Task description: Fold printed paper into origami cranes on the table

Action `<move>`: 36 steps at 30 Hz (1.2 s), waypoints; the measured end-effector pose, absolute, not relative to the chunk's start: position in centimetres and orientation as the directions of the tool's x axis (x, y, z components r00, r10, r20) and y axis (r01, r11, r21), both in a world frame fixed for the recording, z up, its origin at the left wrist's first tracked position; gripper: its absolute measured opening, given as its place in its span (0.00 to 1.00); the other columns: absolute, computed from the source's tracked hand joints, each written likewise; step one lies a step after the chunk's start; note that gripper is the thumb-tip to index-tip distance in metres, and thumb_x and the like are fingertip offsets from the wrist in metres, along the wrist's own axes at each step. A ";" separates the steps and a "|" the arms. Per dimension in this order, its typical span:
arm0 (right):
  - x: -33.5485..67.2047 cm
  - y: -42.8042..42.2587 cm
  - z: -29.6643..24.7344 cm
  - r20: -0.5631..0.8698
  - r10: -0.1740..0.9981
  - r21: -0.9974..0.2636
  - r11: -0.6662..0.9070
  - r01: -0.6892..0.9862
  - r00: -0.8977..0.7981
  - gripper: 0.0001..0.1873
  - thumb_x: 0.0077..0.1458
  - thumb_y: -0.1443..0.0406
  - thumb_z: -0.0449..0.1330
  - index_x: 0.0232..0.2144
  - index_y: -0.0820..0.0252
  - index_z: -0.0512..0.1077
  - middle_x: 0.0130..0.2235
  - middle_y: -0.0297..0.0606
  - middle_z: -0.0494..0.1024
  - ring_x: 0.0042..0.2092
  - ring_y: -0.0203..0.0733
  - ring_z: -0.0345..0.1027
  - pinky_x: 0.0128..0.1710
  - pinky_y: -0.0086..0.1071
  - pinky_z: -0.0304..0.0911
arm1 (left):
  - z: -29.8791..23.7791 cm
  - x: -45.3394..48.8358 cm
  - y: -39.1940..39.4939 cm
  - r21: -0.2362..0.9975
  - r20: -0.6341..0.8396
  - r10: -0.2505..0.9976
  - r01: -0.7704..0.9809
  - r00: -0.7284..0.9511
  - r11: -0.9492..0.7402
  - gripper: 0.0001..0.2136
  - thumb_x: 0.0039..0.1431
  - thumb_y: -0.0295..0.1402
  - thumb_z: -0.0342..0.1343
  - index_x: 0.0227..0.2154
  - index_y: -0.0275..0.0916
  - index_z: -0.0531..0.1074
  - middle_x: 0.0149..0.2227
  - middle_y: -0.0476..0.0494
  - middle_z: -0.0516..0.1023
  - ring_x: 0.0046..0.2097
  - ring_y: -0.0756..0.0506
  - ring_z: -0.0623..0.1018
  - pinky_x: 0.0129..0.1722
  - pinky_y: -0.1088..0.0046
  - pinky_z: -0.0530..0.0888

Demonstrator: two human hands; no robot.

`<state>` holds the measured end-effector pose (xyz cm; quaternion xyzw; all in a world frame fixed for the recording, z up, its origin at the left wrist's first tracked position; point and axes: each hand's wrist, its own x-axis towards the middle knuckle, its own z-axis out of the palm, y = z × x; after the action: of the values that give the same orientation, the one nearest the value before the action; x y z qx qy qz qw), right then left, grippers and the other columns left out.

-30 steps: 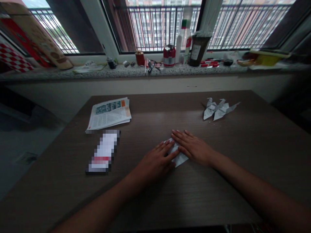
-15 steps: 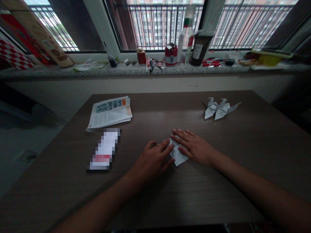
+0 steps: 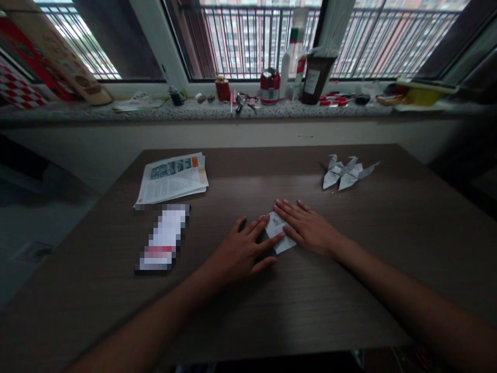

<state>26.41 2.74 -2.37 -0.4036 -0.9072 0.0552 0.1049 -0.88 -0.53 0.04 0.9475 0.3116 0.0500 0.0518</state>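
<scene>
A small folded piece of printed paper (image 3: 278,228) lies flat on the brown table (image 3: 233,181) between my hands. Over its right side rests my right hand (image 3: 306,228), fingers stretched out and covering part of the sheet. My left hand (image 3: 243,248) comes in from the left with its fingers spread; the fingertips touch the paper's left edge and surface. Neither hand grips it. Folded paper cranes (image 3: 347,173), made of printed paper, sit close together at the back right of the table.
A stack of printed sheets (image 3: 174,178) lies at the back left, with a phone (image 3: 163,238), its screen blurred, in front of it. On the windowsill (image 3: 194,111) stand a red can (image 3: 270,86), a dark cup (image 3: 316,77), a clear bottle (image 3: 295,62) and several small items.
The paper has shifted slightly up and left in view. My left hand's fingers have spread wider, and one now reaches across the paper. My right hand stays pressed on it.
</scene>
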 end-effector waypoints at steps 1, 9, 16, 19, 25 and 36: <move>26.4 2.7 -2.4 0.144 0.744 -0.184 0.667 0.721 -0.652 0.34 0.74 0.54 0.46 0.76 0.47 0.39 0.75 0.36 0.47 0.74 0.48 0.45 0.74 0.52 0.41 | 0.1 -1.0 -0.5 0.129 0.057 0.587 0.577 0.808 -0.806 0.27 0.75 0.51 0.45 0.73 0.57 0.52 0.75 0.32 0.50 0.74 0.31 0.53 0.66 0.38 0.55; 26.7 3.2 -2.6 0.156 0.750 -0.199 0.661 0.723 -0.643 0.34 0.75 0.54 0.43 0.76 0.48 0.35 0.75 0.36 0.45 0.75 0.48 0.42 0.74 0.50 0.43 | 0.2 -1.3 -0.2 0.126 0.047 0.593 0.584 0.804 -0.802 0.26 0.75 0.50 0.46 0.72 0.60 0.54 0.76 0.40 0.47 0.74 0.31 0.55 0.67 0.41 0.53; 27.0 3.5 -2.8 0.164 0.789 -0.183 0.615 0.767 -0.593 0.36 0.75 0.54 0.42 0.75 0.48 0.31 0.75 0.38 0.47 0.75 0.50 0.42 0.72 0.54 0.47 | 0.4 -1.3 -0.3 0.154 0.095 0.592 0.575 0.801 -0.803 0.25 0.74 0.48 0.49 0.70 0.60 0.58 0.75 0.38 0.51 0.72 0.30 0.58 0.66 0.39 0.57; 26.9 3.4 -2.9 0.176 0.794 -0.194 0.607 0.771 -0.581 0.36 0.75 0.54 0.44 0.75 0.46 0.31 0.75 0.37 0.47 0.75 0.51 0.42 0.72 0.55 0.47 | 0.6 -1.2 -0.3 0.177 0.112 0.596 0.574 0.795 -0.799 0.24 0.73 0.47 0.52 0.69 0.60 0.61 0.74 0.38 0.53 0.71 0.29 0.60 0.65 0.39 0.58; 27.3 3.3 -2.3 0.161 0.789 -0.302 0.612 0.731 -0.593 0.34 0.75 0.52 0.44 0.76 0.49 0.39 0.75 0.39 0.50 0.75 0.49 0.42 0.73 0.56 0.43 | 0.9 -0.8 -0.2 0.204 0.112 0.609 0.582 0.785 -0.787 0.24 0.72 0.48 0.53 0.67 0.57 0.65 0.73 0.36 0.57 0.71 0.29 0.60 0.65 0.38 0.59; 27.9 2.7 -0.4 0.237 0.708 -0.429 0.691 0.582 -0.666 0.21 0.72 0.57 0.54 0.62 0.51 0.71 0.65 0.43 0.72 0.67 0.52 0.63 0.69 0.57 0.55 | 1.3 -1.7 0.7 0.197 0.158 0.703 0.676 0.693 -0.710 0.16 0.72 0.43 0.54 0.57 0.44 0.69 0.70 0.35 0.62 0.67 0.33 0.65 0.66 0.45 0.63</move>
<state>27.88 2.68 -0.39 -0.3589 -0.8984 0.1602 0.1960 -1.70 0.69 1.33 0.9180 0.3756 0.1112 0.0621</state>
